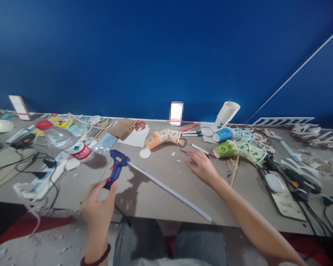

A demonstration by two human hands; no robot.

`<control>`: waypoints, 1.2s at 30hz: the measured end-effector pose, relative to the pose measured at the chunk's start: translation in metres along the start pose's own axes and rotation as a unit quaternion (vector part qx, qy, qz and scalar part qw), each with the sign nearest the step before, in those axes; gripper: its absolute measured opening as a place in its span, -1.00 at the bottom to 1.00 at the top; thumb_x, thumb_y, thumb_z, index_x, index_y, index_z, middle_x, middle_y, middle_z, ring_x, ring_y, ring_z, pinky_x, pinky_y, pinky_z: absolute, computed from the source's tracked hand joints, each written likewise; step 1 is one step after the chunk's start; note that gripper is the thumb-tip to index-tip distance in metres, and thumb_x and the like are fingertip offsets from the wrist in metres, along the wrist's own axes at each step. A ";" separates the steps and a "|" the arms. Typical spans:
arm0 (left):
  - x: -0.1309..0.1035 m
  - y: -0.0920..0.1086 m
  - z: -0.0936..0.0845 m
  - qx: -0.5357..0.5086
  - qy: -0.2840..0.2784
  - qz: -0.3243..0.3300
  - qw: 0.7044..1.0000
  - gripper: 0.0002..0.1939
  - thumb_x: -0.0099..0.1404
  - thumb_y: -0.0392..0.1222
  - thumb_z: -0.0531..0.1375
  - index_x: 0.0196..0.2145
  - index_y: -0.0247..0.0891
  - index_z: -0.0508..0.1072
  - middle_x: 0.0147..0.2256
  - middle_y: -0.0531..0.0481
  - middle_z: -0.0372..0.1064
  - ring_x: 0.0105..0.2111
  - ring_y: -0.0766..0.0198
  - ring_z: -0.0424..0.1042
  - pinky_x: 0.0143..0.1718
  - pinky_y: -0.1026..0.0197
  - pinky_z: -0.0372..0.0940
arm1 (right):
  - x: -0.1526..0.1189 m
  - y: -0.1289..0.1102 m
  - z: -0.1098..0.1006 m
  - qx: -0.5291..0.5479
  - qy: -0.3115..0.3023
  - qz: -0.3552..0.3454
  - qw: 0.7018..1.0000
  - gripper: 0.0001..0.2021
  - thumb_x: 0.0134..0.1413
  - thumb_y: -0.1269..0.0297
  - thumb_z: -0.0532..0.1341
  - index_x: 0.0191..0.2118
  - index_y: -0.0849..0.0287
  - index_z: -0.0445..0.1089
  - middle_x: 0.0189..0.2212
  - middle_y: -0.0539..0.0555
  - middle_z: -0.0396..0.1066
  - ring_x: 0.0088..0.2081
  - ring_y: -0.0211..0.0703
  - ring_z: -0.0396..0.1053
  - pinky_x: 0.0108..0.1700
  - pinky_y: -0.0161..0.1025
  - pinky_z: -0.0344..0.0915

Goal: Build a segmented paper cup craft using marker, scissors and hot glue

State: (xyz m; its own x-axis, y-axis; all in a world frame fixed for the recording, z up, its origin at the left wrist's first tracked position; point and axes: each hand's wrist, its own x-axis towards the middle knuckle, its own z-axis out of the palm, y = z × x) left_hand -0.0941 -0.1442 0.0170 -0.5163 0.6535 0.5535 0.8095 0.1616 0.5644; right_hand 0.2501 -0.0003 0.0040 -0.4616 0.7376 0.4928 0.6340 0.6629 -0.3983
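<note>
My left hand (98,201) grips the handle of a blue hot glue gun (117,164), held above the table. A long translucent glue stick (169,190) runs out of the gun's back toward the table's front edge. My right hand (202,166) is over the table with fingers spread, just in front of a marker (200,149); a thin dark tip shows beside its fingertips. Beyond it lies a curved chain of orange-patterned paper cups (163,137). To the right lie a green-patterned cup chain (242,151) and a blue one (234,135).
Left are a water bottle (68,142) and a power strip (48,177) with cables. A stack of paper cups (226,115) leans at the back wall. Right are a phone (287,201), a black glue gun (302,184) and white cut scraps (308,133).
</note>
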 end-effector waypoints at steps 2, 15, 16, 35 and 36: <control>-0.003 0.010 0.005 -0.018 -0.009 -0.004 1.000 -0.73 0.23 0.03 0.24 -0.24 -0.22 0.51 -0.26 -0.06 0.49 -0.26 0.15 0.47 -0.15 0.13 0.33 | -0.002 -0.018 0.004 0.055 -0.040 0.004 0.998 -0.72 0.18 0.23 0.21 0.01 0.09 0.39 -0.07 0.19 0.47 -0.06 0.05 0.38 0.02 0.02 0.33; -0.045 0.083 0.039 -0.161 -0.026 0.105 0.981 -0.90 0.25 -0.18 0.27 -0.29 -0.21 0.44 -0.35 -0.03 0.43 -0.33 0.22 0.43 -0.21 0.13 0.34 | -0.017 -0.079 0.027 0.488 -0.205 0.154 0.834 -0.36 0.03 0.07 0.35 0.21 0.06 0.19 0.01 0.18 0.36 -0.20 -0.15 0.44 -0.22 -0.21 0.43; -0.048 0.086 0.041 -0.169 -0.027 0.115 0.979 -0.91 0.25 -0.19 0.27 -0.28 -0.21 0.44 -0.35 -0.03 0.42 -0.33 0.22 0.42 -0.22 0.13 0.34 | -0.015 -0.079 0.027 0.503 -0.200 0.157 0.826 -0.38 0.03 0.07 0.35 0.19 0.07 0.21 0.03 0.19 0.35 -0.16 -0.14 0.43 -0.20 -0.20 0.43; -0.072 0.098 0.058 -0.179 -0.100 0.226 0.952 -0.76 0.28 -0.14 0.23 -0.10 -0.20 0.37 -0.23 -0.12 0.46 -0.23 0.12 0.43 -0.21 0.07 0.32 | -0.002 -0.095 0.023 0.539 -0.134 0.274 0.785 -0.65 0.08 0.03 0.28 -0.12 0.16 0.40 -0.13 0.12 0.47 -0.09 -0.06 0.44 0.00 -0.09 0.37; -0.067 0.096 0.055 -0.192 -0.116 0.233 0.946 -0.74 0.29 -0.11 0.21 -0.08 -0.21 0.37 -0.22 -0.12 0.46 -0.22 0.11 0.43 -0.20 0.07 0.32 | -0.003 -0.095 0.023 0.546 -0.131 0.276 0.780 -0.65 0.08 0.03 0.28 -0.11 0.16 0.40 -0.13 0.12 0.47 -0.09 -0.06 0.44 0.01 -0.09 0.37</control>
State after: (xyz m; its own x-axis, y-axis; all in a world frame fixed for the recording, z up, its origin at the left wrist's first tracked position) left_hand 0.0335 -0.1316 0.0000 -0.0163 0.7401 0.6723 0.7498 -0.4357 0.4979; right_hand 0.1773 -0.0625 0.0226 -0.5067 0.8557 -0.1048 -0.0588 -0.1555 -0.9861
